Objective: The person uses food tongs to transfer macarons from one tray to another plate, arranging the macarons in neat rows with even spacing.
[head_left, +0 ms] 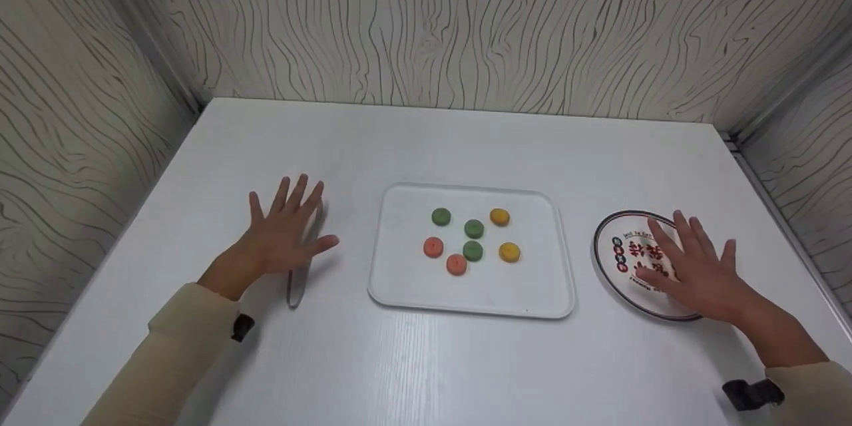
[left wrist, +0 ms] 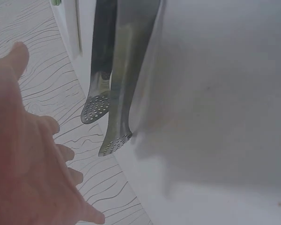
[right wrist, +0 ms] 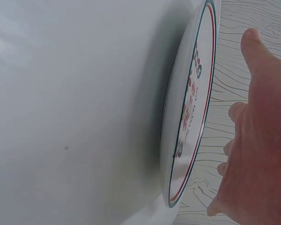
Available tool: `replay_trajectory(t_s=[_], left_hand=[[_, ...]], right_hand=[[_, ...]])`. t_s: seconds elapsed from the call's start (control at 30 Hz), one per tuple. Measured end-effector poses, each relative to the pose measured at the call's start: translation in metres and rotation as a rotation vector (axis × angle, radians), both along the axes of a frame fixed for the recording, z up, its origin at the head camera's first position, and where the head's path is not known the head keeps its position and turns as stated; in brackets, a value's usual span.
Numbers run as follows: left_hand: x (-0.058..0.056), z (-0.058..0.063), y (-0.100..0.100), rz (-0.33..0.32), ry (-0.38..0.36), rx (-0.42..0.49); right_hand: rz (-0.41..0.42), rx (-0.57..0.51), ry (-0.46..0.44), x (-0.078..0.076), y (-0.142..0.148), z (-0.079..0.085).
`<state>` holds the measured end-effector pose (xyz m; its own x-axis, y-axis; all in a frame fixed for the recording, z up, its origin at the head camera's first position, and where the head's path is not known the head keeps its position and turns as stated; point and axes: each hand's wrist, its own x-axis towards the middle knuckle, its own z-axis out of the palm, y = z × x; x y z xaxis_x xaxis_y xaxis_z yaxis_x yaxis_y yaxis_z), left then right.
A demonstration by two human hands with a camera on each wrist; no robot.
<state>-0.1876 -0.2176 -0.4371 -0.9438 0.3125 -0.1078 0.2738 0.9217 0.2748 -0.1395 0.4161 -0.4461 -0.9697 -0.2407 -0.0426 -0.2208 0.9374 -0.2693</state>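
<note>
Metal tongs point(left wrist: 124, 70) with perforated tips lie on the table at the left; in the head view my left hand point(head_left: 283, 233) hovers over them and hides most of their length. Its fingers are spread and hold nothing. On the right, a round plate point(head_left: 619, 283) with a dark rim and red printed characters stands under my right hand point(head_left: 705, 279), whose fingers are spread too. In the right wrist view a gap shows between that hand and the plate. Between the hands lies a white tray point(head_left: 406, 289) bearing several small round pieces: green point(head_left: 440, 216), orange point(head_left: 433, 247) and yellow point(head_left: 509, 252).
The white table point(head_left: 333, 373) carries all of these things. Wood-grain panels point(head_left: 426, 26) rise along its back and on both sides. The tray's low raised rim faces the tongs on one side and the plate on the other.
</note>
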Motion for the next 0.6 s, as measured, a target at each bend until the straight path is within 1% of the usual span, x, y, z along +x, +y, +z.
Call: replay_trajectory(t_s=[0.13,0.3,0.37,0.53,0.6], left_hand=[[0.006,-0.001,-0.001,0.024,0.001,-0.004],[0.015,-0.002,0.000,0.059,0.023,-0.014],[0.018,-0.002,0.001,0.083,0.020,-0.020],[0.023,-0.004,0.005,0.161,-0.019,-0.022],[0.025,-0.005,0.006,0.180,-0.022,-0.021]], right_hand=[[-0.012,0.000,-0.002,0.003,0.005,-0.003],[-0.020,-0.010,-0.028,0.006,0.011,-0.006],[-0.028,-0.010,-0.036,0.007,0.013,-0.007],[-0.047,0.018,-0.047,0.011,0.017,-0.012],[-0.052,0.027,-0.056,0.012,0.018,-0.014]])
